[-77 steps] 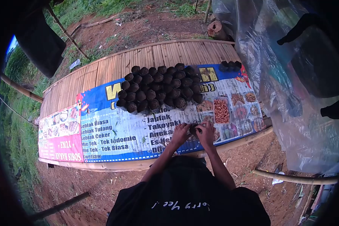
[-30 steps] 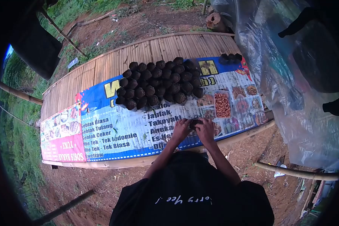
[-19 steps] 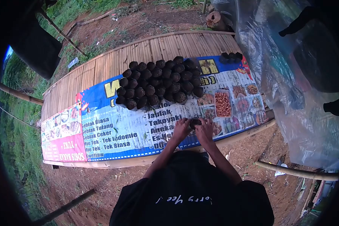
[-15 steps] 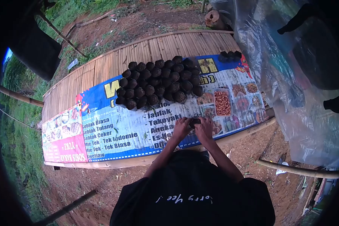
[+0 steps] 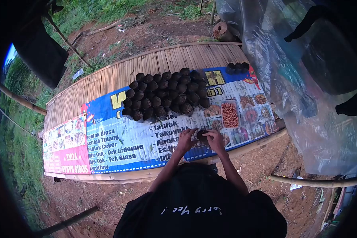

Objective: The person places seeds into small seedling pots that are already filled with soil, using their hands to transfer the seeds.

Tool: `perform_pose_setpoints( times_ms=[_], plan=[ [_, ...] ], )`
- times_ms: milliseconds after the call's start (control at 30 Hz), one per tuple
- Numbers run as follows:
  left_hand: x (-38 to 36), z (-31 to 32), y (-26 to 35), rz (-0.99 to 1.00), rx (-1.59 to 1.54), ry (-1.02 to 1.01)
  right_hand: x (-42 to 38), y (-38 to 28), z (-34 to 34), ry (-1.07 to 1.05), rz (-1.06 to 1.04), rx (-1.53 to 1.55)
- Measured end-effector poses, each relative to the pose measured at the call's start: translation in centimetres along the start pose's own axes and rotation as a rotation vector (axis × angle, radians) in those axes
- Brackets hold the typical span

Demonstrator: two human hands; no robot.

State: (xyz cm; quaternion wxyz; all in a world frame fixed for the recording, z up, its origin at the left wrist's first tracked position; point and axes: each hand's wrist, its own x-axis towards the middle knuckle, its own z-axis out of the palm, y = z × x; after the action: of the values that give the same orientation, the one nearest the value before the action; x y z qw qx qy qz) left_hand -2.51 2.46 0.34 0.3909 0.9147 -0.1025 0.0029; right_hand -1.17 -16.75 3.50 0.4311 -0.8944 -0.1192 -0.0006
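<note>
A small black seedling bag (image 5: 201, 135) stands at the near side of the printed banner, between my two hands. My right hand (image 5: 215, 141) is at its right rim, fingers bent and gripping the edge. On the other side, my left hand (image 5: 185, 140) is just apart from the bag, its fingers stretched out and holding nothing visible. Beyond my hands, many black seedling bags (image 5: 162, 95) filled with dark soil are packed together in rows. A clear plastic tub (image 5: 230, 114) of reddish-brown seeds lies to the right of the rows.
The banner (image 5: 119, 142) covers a slatted bamboo table (image 5: 103, 81). Several more black bags (image 5: 237, 68) are grouped at the far right. Clear plastic sheeting (image 5: 281, 91) hangs at the right, and a bamboo pole (image 5: 317, 181) crosses below it. A cut log (image 5: 222, 31) lies behind the table.
My left hand has come off the seedling bag and moved slightly left, its fingers opening. My right hand stays at the bag. The whole view has shifted a little.
</note>
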Motion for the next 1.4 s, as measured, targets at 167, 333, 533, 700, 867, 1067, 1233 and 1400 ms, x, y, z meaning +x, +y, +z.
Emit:
perform_pose_setpoints(
  times_ms=[167,333,533,700,867,1067,1233,1400],
  plan=[
    [0.3,-0.2,-0.1,0.002,-0.172,0.031,-0.1,-1.2,-0.2,0.126,0.099,0.12],
    [0.2,-0.6,-1.1,-0.048,-0.249,-0.025,-0.2,-0.3,0.2,0.149,0.151,0.157],
    [0.1,-0.8,-1.1,-0.085,-0.221,-0.017,-0.3,-0.9,0.4,0.189,-0.003,-0.082],
    [0.3,-1.7,-0.4,-0.019,-0.212,0.004,0.1,-1.7,0.3,0.171,0.077,-0.017],
    [0.7,-1.9,1.3,-0.09,-0.213,0.093,-0.7,-0.1,1.3,0.282,0.147,-0.134],
    [0.9,-1.3,2.2,-0.167,-0.036,0.07,-1.3,0.4,1.4,0.071,0.24,-0.264],
    [1.0,-1.2,2.5,-0.084,0.058,0.024,-0.8,0.8,2.0,0.076,0.165,-0.312],
    [0.8,-2.0,2.8,0.065,0.089,0.148,-0.7,-1.0,0.9,0.104,0.118,-0.199]
  ],
)
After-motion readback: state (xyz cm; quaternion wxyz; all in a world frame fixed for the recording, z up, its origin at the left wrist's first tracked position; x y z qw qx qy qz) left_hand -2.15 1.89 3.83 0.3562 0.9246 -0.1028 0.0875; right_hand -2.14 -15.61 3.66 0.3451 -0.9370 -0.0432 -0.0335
